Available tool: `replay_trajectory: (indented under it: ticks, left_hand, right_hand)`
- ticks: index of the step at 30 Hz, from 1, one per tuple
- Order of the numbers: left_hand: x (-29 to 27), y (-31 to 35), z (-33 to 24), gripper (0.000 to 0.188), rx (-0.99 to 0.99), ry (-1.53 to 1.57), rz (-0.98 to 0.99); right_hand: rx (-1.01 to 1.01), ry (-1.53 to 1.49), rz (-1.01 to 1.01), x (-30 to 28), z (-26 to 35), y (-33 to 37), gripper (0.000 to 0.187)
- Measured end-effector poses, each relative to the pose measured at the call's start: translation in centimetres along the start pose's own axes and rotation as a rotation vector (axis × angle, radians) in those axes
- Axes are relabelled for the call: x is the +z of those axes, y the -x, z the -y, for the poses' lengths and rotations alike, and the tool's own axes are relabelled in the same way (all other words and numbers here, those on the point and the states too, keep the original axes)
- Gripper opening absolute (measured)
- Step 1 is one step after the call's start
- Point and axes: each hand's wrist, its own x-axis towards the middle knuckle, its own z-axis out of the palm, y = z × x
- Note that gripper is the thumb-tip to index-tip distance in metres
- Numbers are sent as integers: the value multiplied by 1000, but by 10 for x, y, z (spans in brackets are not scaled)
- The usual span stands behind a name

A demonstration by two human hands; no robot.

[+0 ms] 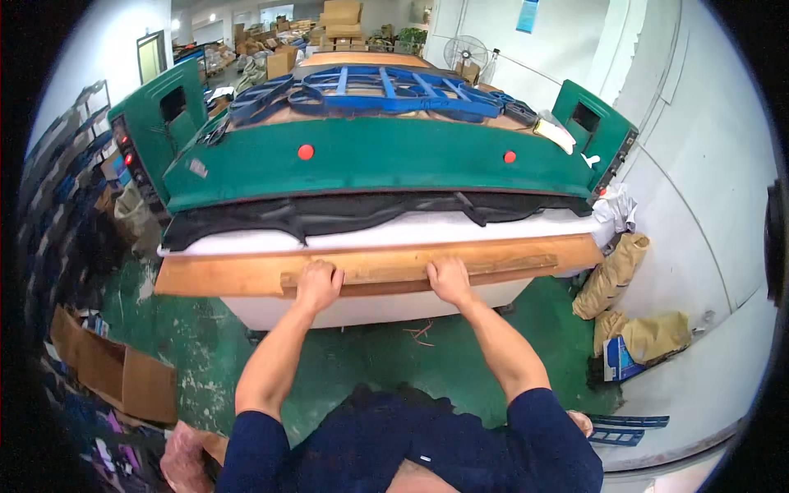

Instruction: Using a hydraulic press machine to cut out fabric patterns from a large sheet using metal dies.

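Observation:
My left hand (319,284) and my right hand (449,280) are closed on the front part of a long brown board (222,267), a forearm's length apart. A narrower brown strip (378,271) runs lengthwise on the board, and both hands rest on it with fingers curled. Whether the board is wood or cardboard I cannot tell. Behind it lies a white sheet or slab (353,238), partly covered by rumpled black fabric (362,215). Beyond the fabric stands a wide green machine (411,160) with a left red button (306,152) and a right red button (509,157).
Blue cutting-frame-like shapes (386,89) lie on top of the machine. An opened cardboard box (123,370) sits on the green floor (370,370) at left. Tan sacks (612,275) lean by the right wall, with a blue rack-like piece (620,429) nearer me.

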Motion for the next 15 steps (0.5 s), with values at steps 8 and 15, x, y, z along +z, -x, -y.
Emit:
replay_trajectory:
  ticks: [8, 15]
  left_hand:
    - [8, 10, -2, 31, 78, 19, -72]
    - [0, 19, -9, 29, 2, 8, -47]
  right_hand:
    - [84, 65, 16, 5, -2, 16, 30]
    - [23, -34, 35, -13, 15, 20, 21]
